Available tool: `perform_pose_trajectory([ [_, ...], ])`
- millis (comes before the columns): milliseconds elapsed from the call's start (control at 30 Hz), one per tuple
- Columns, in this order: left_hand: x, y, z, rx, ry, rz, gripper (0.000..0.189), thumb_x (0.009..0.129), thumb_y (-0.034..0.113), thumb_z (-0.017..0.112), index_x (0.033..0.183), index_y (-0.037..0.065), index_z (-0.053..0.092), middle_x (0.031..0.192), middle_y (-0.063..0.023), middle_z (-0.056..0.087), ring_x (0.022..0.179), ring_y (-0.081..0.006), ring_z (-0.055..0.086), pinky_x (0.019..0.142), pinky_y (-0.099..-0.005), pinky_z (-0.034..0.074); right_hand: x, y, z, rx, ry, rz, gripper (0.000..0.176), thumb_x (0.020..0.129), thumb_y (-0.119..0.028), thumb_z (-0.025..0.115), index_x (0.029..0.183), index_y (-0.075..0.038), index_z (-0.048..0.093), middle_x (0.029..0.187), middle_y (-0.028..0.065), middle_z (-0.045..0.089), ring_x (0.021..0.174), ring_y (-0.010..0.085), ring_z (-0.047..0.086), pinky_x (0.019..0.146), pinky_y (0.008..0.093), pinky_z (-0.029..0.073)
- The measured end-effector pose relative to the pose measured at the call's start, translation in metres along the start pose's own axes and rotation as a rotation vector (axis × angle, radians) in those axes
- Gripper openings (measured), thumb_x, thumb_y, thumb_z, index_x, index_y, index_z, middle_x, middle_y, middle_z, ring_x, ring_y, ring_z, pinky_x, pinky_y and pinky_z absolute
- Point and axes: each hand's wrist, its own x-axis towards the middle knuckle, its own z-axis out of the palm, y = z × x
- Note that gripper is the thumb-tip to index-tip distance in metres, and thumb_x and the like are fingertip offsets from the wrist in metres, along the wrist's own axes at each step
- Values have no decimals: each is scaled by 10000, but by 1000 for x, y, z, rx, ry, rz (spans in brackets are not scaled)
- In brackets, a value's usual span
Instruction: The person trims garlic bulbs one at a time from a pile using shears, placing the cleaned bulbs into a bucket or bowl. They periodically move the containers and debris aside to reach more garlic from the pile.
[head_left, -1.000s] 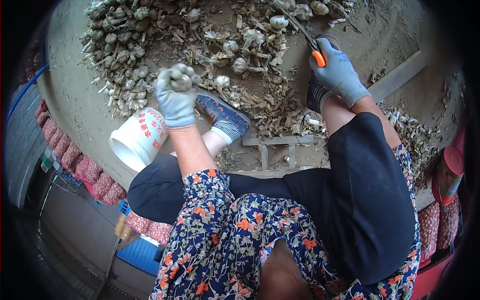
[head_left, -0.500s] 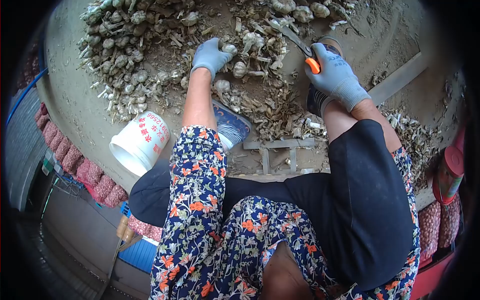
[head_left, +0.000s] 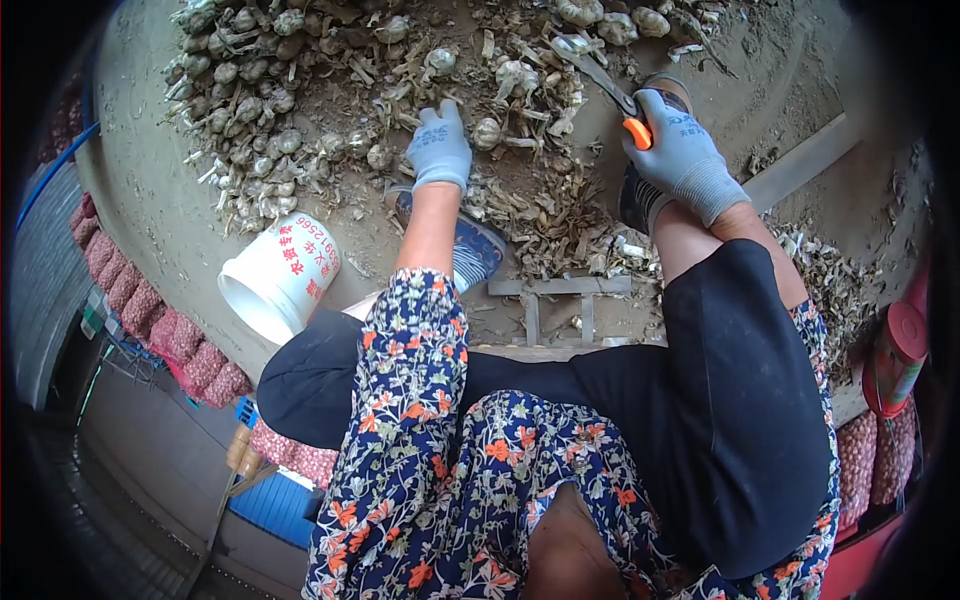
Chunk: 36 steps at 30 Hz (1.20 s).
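The left hand (head_left: 440, 150), in a grey knit glove, is down among the litter on the ground (head_left: 160, 230), back upward and fingers curled under, so I cannot tell whether it has closed on anything or merely rests on the scraps. Just beside it at two o'clock lies a loose garlic bulb (head_left: 487, 132), pale and round with a stub of dry stalk, apart from the glove by a sliver. Such a bulb looks light and firm, though its papery skin will flake and the cloves can bruise if squeezed; I judge it best cupped around the body, or pinched at the stalk stub, which is stiff and gives a dry grip. The right hand (head_left: 682, 155), well off at three o'clock, is wrapped tight around the orange handles of the shears (head_left: 610, 88), whose blades point toward eleven o'clock over more bulbs. Dry trimmings (head_left: 545, 215) lie heaped between the two hands, toward five o'clock of the left one. At ten o'clock the garlic pile (head_left: 245, 110) spreads wide. A blue shoe (head_left: 472, 245) shows at six o'clock below the wrist, a white bucket (head_left: 280, 278) lies tipped at seven o'clock, and red mesh sacks (head_left: 150, 320) line the far edge beyond it.
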Motion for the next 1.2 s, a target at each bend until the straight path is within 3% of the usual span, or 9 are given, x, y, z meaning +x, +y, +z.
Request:
perform_pose_trajectory([
  [67, 10, -7, -3, -206, 24, -121, 474, 753, 151, 631, 1201, 102, 484, 1188, -211, 506, 926, -350, 615, 788, -422, 505, 0, 0, -4, -7, 25, -8, 406, 824, -292, 595, 1117, -65, 431, 1024, 216, 608, 997, 361, 589, 830, 454, 467],
  [133, 16, -13, -9, -1204, 185, 0, 589, 725, 88, 708, 1239, -5, 435, 1047, -146, 588, 876, -252, 630, 757, -350, 534, -3, -3, -5, -48, 29, -87, 411, 817, -243, 595, 1148, -75, 419, 1017, 213, 601, 982, 363, 591, 818, 452, 472],
  [200, -7, -1, -38, -1985, -43, -2, 541, 744, 42, 701, 1212, -41, 443, 1044, -125, 595, 880, -207, 625, 729, -332, 563, 0, -8, -7, -80, 5, -121, 452, 800, -198, 604, 1188, -81, 403, 1021, 210, 590, 983, 365, 588, 816, 449, 472],
  [467, -14, 32, -64, -2113, -77, 235, 529, 756, -39, 632, 1258, -17, 466, 1029, -101, 623, 839, -138, 631, 658, -262, 548, 2, -27, -16, -204, 153, -320, 620, 785, -286, 646, 1292, -60, 370, 991, 178, 574, 951, 335, 594, 794, 426, 472],
  [867, -8, 59, -85, -1531, 290, 269, 518, 671, -49, 710, 1156, -37, 527, 1032, -84, 597, 961, -139, 590, 853, -262, 508, -1, -35, -25, -258, 160, -246, 478, 811, -327, 616, 1129, -37, 407, 926, 174, 591, 872, 334, 624, 741, 434, 486],
  [933, -9, 65, -89, -1551, 295, 285, 500, 684, -76, 677, 1159, -77, 522, 1037, -110, 613, 924, -138, 602, 824, -259, 505, 2, -33, -24, -222, 43, -166, 433, 782, -212, 616, 1110, -25, 402, 928, 191, 589, 918, 352, 591, 804, 431, 455],
  [1067, -6, 69, -90, -1504, 333, 268, 447, 720, -31, 700, 1128, -80, 526, 1004, -120, 620, 898, -164, 622, 791, -264, 530, 8, -31, -28, -145, -95, -74, 365, 796, -191, 607, 1055, -38, 401, 901, 207, 606, 902, 373, 596, 772, 447, 469],
  [1133, -5, 66, -89, -1878, 69, 171, 368, 763, 7, 675, 1104, -45, 546, 996, -139, 629, 868, -193, 643, 749, -278, 555, 10, -24, -20, -33, -9, -13, 306, 810, -171, 596, 1013, -43, 405, 865, 228, 605, 886, 392, 594, 741, 469, 463],
  [1200, 2, 57, -76, -2105, 3, 221, 284, 802, 58, 638, 1073, 9, 571, 982, -128, 637, 867, -221, 643, 716, -321, 561, 9, -8, -16, 96, 61, 9, 387, 808, -274, 627, 1018, -17, 429, 882, 222, 625, 837, 382, 623, 704, 445, 477],
])
